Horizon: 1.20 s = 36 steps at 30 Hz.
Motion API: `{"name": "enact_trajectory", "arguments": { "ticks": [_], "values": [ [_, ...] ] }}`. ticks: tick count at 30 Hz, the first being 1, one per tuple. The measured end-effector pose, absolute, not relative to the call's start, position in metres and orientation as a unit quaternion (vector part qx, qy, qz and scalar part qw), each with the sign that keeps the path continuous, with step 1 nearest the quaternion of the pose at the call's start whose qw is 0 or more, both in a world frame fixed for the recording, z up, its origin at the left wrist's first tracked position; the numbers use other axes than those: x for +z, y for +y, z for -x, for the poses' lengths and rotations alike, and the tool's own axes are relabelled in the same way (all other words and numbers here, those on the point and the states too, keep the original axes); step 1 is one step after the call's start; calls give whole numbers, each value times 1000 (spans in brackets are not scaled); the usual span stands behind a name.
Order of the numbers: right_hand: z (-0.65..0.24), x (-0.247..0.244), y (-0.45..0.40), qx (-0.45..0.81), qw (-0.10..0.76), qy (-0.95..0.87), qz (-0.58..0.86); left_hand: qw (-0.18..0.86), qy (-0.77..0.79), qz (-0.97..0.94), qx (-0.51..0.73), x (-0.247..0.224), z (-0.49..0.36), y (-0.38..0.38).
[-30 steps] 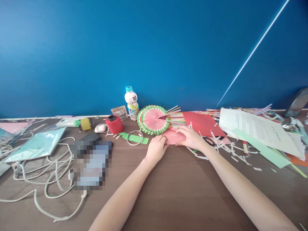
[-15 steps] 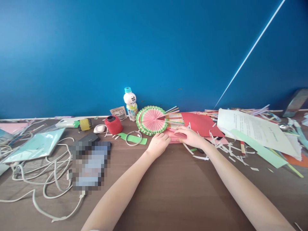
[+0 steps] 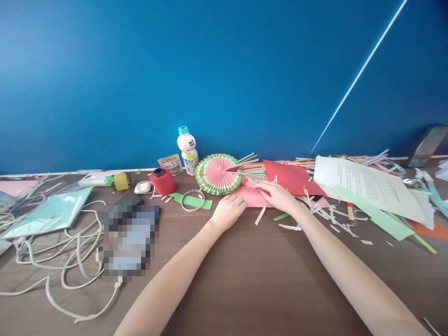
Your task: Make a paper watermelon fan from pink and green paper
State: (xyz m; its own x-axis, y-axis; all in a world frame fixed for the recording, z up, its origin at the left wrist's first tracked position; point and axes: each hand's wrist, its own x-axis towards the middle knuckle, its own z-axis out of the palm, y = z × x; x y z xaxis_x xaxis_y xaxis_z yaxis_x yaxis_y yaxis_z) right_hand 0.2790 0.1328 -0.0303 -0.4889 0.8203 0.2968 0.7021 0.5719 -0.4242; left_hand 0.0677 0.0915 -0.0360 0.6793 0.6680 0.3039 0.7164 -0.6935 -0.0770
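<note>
At the centre of the desk lies a sheet of pink paper point(image 3: 255, 199), partly covered by both hands. My left hand point(image 3: 228, 212) is closed, its bent fingers at the paper's left edge. From the right, my right hand point(image 3: 278, 196) holds the upper side of the same paper, thumb and fingers drawn together. Just behind them rests a round pleated paper fan point(image 3: 219, 174), pink with a green and white rim. A red paper sheet point(image 3: 292, 178) lies beyond my right hand. The undersides of my fingers are hidden.
A bottle point(image 3: 188, 151), a roll of red tape point(image 3: 163, 181) and a metal ring point(image 3: 192, 200) stand or lie left of the fan. A blurred phone point(image 3: 133, 240) and white cables point(image 3: 70, 261) are further left. White paper scraps point(image 3: 332, 217) and a printed sheet point(image 3: 371, 184) are right.
The pink paper looks flatter, with more of its surface showing between my hands. A white paper strip now lies at a new angle in front of it. The view has shifted slightly.
</note>
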Motion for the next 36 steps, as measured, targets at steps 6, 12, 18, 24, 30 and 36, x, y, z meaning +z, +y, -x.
{"name": "enact_trajectory", "arguments": {
  "ticks": [6, 12, 18, 24, 30, 36],
  "values": [
    [-274, -27, 130, 97, 221, -854, 461, 86, -402, 903, -126, -40, -83, 97],
    [-277, -24, 127, 85, 182, -875, 441, 61, -405, 904, -124, -37, -97, 105],
    [-286, -25, 134, 63, 158, -880, 443, 46, -390, 913, -112, -24, -93, 108],
    [-298, -18, 144, 51, 127, -875, 465, 44, -384, 915, -113, -12, -91, 102],
    [-299, -13, 142, 58, 109, -876, 466, 50, -382, 914, -125, -6, -86, 85],
    [-300, -9, 139, 62, 115, -874, 469, 57, -377, 914, -139, 8, -83, 70]
  ]
}}
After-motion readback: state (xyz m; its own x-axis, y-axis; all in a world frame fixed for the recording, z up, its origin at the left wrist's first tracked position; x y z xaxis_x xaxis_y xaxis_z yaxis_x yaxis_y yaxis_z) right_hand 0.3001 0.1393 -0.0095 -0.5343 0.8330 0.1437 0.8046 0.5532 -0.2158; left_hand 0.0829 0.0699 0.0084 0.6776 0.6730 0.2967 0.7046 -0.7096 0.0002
